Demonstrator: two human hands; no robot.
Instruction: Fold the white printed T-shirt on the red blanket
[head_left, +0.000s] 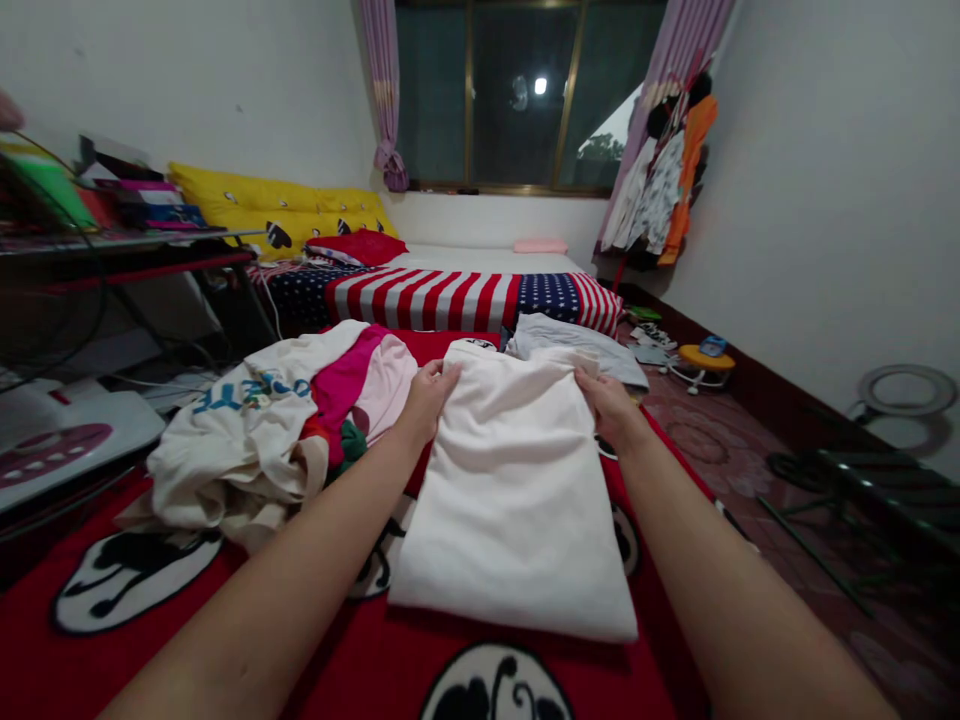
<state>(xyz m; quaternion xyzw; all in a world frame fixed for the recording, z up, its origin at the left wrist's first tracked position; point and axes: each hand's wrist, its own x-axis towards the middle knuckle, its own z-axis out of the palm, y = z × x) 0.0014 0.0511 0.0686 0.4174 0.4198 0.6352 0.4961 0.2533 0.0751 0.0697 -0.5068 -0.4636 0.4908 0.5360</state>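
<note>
A white garment, folded into a rough rectangle, lies in front of me on a red blanket with black-and-white patterns. My left hand grips its far left corner between thumb and fingers. At the far right corner, my right hand is closed on the cloth in the same way. Soft creases run across the garment's upper half. Just beyond it rests a light grey folded garment. To the left sits a heap of loose clothes, with a cream printed shirt and a pink and magenta garment.
Behind is a bed with a stars-and-stripes cover and a yellow cushion. A cluttered desk stands at left. On the right are hanging clothes, a yellow stool and a dark bench.
</note>
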